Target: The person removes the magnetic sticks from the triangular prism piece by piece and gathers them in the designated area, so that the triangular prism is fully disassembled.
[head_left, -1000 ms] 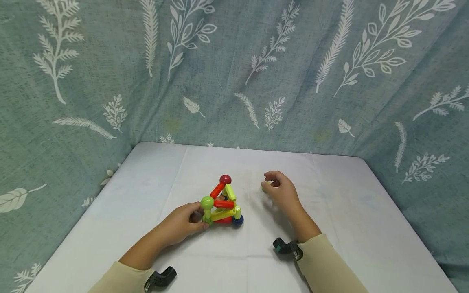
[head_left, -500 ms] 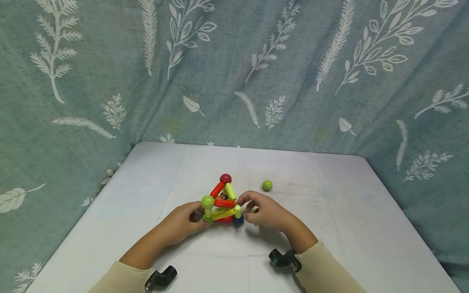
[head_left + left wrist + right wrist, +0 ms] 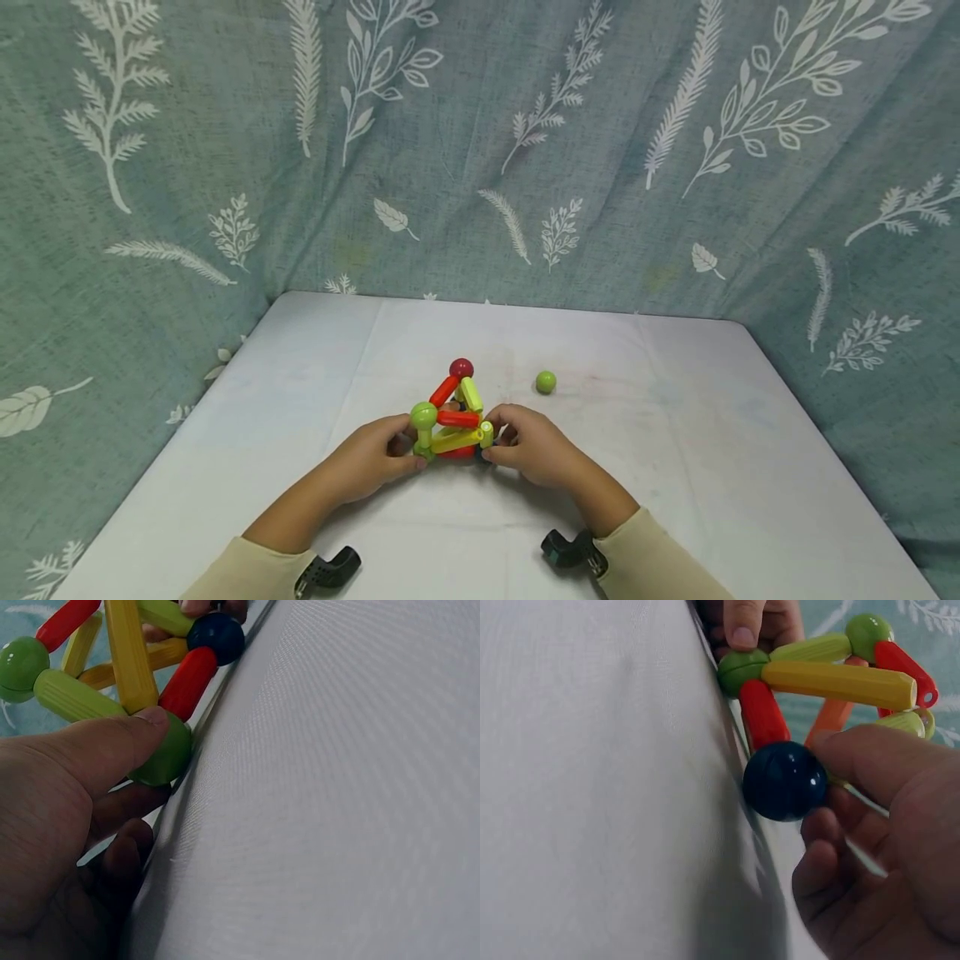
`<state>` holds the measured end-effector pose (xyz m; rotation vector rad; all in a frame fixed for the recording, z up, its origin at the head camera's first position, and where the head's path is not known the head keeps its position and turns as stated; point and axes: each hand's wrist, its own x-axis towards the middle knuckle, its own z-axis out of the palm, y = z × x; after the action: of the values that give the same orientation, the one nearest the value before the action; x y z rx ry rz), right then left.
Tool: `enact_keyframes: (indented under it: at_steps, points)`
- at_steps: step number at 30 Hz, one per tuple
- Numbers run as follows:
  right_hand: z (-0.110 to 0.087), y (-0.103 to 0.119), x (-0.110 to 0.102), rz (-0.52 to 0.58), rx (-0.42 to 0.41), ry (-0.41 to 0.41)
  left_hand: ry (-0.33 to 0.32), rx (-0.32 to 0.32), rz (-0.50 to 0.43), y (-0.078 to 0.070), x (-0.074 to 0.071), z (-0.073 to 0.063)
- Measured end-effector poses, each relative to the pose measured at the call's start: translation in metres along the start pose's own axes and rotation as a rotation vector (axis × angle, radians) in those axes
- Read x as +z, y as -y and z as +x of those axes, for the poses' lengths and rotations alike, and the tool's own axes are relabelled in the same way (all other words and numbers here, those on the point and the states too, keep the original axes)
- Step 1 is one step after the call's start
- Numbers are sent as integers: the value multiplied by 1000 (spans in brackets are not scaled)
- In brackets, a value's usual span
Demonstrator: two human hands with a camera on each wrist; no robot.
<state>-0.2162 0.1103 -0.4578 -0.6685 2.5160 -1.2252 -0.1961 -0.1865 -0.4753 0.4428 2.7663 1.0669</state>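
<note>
Fingers and thumb of the left hand (image 3: 366,460) are pinching the glossy green ball (image 3: 169,756) at the lower left corner of a multicoloured stick-and-ball frame (image 3: 459,419); the right hand's (image 3: 534,446) are closing round its glossy navy-blue ball (image 3: 784,781), lower right. The frame is resting on a white-covered table (image 3: 675,433), a loose lime-green ball (image 3: 546,382) lying beyond its right side.

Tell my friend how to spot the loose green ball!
Find the white table, then the toy of sticks and balls on it. Right of its red ball in the head view lies the green ball, which alone touches no stick.
</note>
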Motion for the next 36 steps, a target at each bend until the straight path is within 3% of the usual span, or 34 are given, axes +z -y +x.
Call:
enact_keyframes:
  at_steps: [7, 15, 21, 36]
  points:
    - [-1, 3, -3, -110, -84, -44, -2, 4, 3, 2, -1, 0]
    - [-1, 4, -3, -126, -105, -62, -4, 1, 4, 2, -2, 1]
    - [-1, 5, -3, -120, -105, -112, -8, 8, 11, 1, -3, 0]
    - [-1, -6, -4, -9, -46, -138, 4, 4, -8, 1, 0, 0]
